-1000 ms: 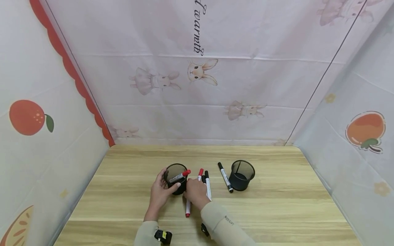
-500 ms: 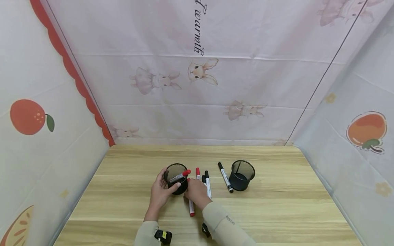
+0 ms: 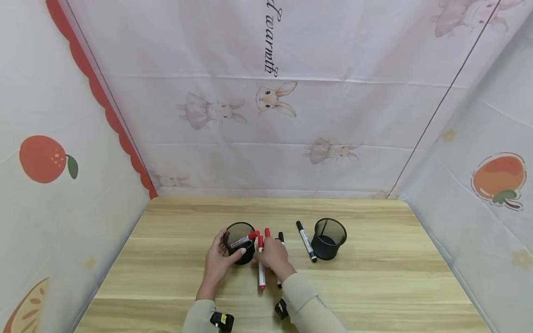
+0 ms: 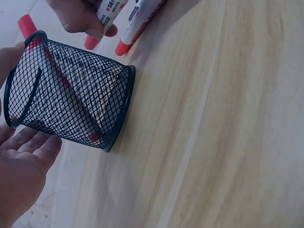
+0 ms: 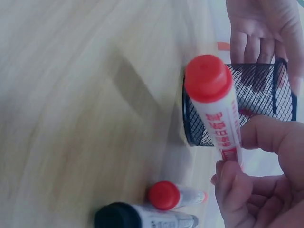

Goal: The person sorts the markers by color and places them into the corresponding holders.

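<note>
My left hand holds a black mesh pen holder, thumb at the rim and fingers along its far side. Inside it leans a red-capped marker, its cap sticking out above the rim. Beside the holder, my right hand pinches another white marker with red ends between thumb and fingers. In the right wrist view this marker is raised over the table, tilted, with the holder behind it. A further red marker and a black marker lie near my right hand, which partly covers them in the head view.
To the right stands a second mesh pen holder with no marker in it. A black marker lies against its left side. The wooden table is bordered by printed cloth walls at the back and sides.
My right hand has moved slightly right, away from the pen holder, bringing the pinched red marker with it. The marker's upper red end now shows. My left hand keeps its hold.
</note>
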`<state>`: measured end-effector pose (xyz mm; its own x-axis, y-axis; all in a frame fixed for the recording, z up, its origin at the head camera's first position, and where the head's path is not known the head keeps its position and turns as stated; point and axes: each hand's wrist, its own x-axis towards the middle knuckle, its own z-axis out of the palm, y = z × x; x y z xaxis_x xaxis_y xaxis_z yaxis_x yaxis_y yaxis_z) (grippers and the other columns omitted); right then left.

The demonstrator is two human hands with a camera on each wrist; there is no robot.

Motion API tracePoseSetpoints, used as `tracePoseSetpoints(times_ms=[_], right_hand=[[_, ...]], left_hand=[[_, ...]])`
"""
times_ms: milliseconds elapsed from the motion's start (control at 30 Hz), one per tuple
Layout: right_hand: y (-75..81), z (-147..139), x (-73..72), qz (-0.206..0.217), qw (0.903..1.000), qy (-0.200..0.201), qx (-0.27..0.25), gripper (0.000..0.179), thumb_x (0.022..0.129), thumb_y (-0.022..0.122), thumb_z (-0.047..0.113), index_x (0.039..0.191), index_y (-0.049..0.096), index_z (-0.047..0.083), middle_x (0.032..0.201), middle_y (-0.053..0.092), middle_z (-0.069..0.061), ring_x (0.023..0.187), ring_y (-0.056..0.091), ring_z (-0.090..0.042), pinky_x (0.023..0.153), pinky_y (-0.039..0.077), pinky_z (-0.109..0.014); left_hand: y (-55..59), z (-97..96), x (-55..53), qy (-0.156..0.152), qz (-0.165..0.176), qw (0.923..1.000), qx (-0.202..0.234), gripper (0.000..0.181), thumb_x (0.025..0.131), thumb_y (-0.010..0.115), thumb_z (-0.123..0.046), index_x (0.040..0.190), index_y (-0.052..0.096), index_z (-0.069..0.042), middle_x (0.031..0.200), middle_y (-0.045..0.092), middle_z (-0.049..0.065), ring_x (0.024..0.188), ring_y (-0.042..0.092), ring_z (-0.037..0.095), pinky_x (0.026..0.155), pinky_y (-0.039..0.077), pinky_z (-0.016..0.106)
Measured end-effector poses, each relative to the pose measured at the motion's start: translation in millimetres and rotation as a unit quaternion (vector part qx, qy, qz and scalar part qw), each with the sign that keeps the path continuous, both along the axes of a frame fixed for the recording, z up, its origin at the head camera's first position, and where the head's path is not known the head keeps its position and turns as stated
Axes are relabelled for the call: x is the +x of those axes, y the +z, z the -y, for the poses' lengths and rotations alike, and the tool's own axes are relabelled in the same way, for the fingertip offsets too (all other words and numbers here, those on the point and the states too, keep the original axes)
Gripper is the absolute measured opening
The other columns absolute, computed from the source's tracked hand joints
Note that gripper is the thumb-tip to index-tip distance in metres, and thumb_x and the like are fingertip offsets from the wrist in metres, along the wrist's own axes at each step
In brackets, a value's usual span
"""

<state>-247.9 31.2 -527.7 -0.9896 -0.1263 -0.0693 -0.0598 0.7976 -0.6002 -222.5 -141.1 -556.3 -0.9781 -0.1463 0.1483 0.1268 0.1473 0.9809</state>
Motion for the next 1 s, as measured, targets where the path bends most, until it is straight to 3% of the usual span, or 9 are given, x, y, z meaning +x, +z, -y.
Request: tracePoseSetpoints(times_ms=[233, 333, 500, 700, 1000], right_hand=[[-4.5, -18.8, -1.0, 0.017, 0.994, -0.004, -0.108, 0.013, 0.076, 0.069, 0.014, 0.075, 0.059, 0.006, 0.058, 0.053, -0.002, 0.046, 0.049, -0.014, 0.04, 0.042, -0.027], [-3.4, -27.1, -0.7, -0.006, 0.989, -0.013, -0.147, 0.012, 0.076, 0.067, 0.013, 0.081, 0.062, 0.003, 0.057, 0.054, -0.001, 0.045, 0.048, -0.012, 0.04, 0.042, -0.026], [3.1, -32.9, 0.4, -0.04, 0.9833, -0.029, -0.175, 0.014, 0.074, 0.066, 0.01, 0.084, 0.064, 0.001, 0.06, 0.054, 0.0, 0.048, 0.049, -0.011, 0.042, 0.041, -0.025], [10.3, -36.3, 3.5, -0.041, 0.974, -0.072, -0.211, 0.013, 0.072, 0.067, 0.007, 0.084, 0.063, 0.002, 0.066, 0.056, -0.002, 0.056, 0.05, -0.014, 0.049, 0.043, -0.028], [23.3, -41.2, 9.3, -0.083, 0.9619, -0.07, -0.251, 0.009, 0.076, 0.066, 0.004, 0.084, 0.065, 0.0, 0.067, 0.057, -0.003, 0.059, 0.051, -0.013, 0.053, 0.045, -0.028]], left_hand=[[-0.3, -3.4, -0.9, -0.005, -0.01, 0.9999, -0.004, 0.089, 0.069, 0.084, -0.022, 0.141, 0.035, -0.005, 0.14, 0.04, 0.017, 0.126, 0.038, 0.031, 0.102, 0.032, 0.041], [1.2, -4.0, -2.1, -0.006, -0.011, 0.9998, -0.014, 0.088, 0.069, 0.083, -0.022, 0.142, 0.035, -0.005, 0.14, 0.041, 0.017, 0.126, 0.038, 0.031, 0.102, 0.032, 0.041], [3.5, -1.8, -1.8, -0.003, -0.003, 0.9998, -0.018, 0.088, 0.069, 0.083, -0.021, 0.141, 0.035, -0.004, 0.139, 0.041, 0.016, 0.126, 0.039, 0.031, 0.102, 0.032, 0.04], [6.0, 1.5, 0.3, -0.002, 0.011, 0.9998, -0.019, 0.089, 0.069, 0.084, -0.021, 0.142, 0.036, -0.007, 0.139, 0.042, 0.014, 0.126, 0.04, 0.028, 0.102, 0.032, 0.039], [5.6, 4.2, -2.3, -0.024, 0.018, 0.9994, -0.014, 0.088, 0.07, 0.083, -0.02, 0.143, 0.035, -0.01, 0.14, 0.04, 0.016, 0.124, 0.04, 0.037, 0.101, 0.033, 0.043]])
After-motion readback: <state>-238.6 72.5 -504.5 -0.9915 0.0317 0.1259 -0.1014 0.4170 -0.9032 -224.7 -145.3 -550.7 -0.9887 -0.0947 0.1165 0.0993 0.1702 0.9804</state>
